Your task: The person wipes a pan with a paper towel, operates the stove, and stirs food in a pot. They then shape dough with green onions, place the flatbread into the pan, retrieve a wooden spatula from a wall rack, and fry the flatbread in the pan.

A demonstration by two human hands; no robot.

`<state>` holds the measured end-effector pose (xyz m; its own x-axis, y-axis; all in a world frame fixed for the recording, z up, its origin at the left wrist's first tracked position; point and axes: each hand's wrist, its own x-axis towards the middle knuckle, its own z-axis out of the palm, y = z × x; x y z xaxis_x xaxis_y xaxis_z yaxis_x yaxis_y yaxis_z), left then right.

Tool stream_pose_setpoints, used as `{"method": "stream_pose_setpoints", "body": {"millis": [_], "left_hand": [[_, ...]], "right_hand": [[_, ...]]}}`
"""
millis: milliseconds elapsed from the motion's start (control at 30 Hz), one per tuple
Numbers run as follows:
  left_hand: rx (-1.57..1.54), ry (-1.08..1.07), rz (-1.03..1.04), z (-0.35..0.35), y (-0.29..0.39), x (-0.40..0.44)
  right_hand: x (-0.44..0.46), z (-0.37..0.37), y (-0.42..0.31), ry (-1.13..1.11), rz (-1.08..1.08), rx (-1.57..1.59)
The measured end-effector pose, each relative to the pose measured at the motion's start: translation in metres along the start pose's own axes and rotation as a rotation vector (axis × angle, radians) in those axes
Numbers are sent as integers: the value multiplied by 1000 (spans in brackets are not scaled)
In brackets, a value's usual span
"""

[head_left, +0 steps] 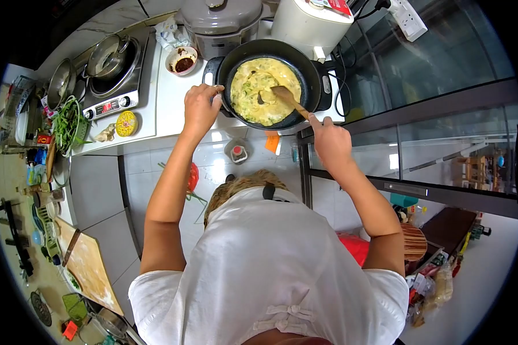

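A deep black electric pan (307, 72) stands on the white counter, holding a yellow egg-like mixture (259, 80) with green bits spread over its bottom. With fingers closed, my left hand (201, 108) grips the pan's left side, just below its left handle (211, 71). My right hand (332, 141) is wrapped round the handle of a wooden spatula (294, 102). The spatula's blade rests in the mixture, right of its middle. Part of the blade is hidden in the food.
Behind the pan are a grey cooker (221, 26) and a white appliance (305, 26). A bowl of dark sauce (181, 61) sits to the left. Further left are an induction cooker (113, 102) with a pot (106, 57), a yellow tin (126, 123) and green vegetables (69, 123). Cables hang at right.
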<state>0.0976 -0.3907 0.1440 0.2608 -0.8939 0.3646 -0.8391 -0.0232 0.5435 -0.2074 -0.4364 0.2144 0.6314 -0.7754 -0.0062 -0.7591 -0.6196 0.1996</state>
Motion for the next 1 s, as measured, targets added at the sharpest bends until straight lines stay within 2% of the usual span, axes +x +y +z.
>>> {"method": "stream_pose_setpoints", "body": {"millis": [133,233,333,433,500,667,767,867,1000], "left_hand": [[-4,-5,-9,0,5,0],[-15,8,-12,-2,4,-3],[-22,19,-39,-3,-1,-6],[-28,20,-68,-3,-2,-10],[-37,14,-93,-3,-2,-13],[-23,61,-77,-8,-14,-24],[-25,53,-103,-7,-16,-28],[-38,58,-108,-7,-16,-35],[-23,80,-126,-17,-24,-43]], "right_hand": [[1,42,-11,0,-126,-54],[-7,25,-18,-72,-139,-21],[-2,15,-11,-2,-53,4],[11,32,-16,92,-105,45],[16,41,-18,76,-117,0],[30,18,-21,174,-61,-9],[48,36,-29,268,-107,34],[66,70,-35,141,-102,13],[63,49,-32,112,-112,51]]}}
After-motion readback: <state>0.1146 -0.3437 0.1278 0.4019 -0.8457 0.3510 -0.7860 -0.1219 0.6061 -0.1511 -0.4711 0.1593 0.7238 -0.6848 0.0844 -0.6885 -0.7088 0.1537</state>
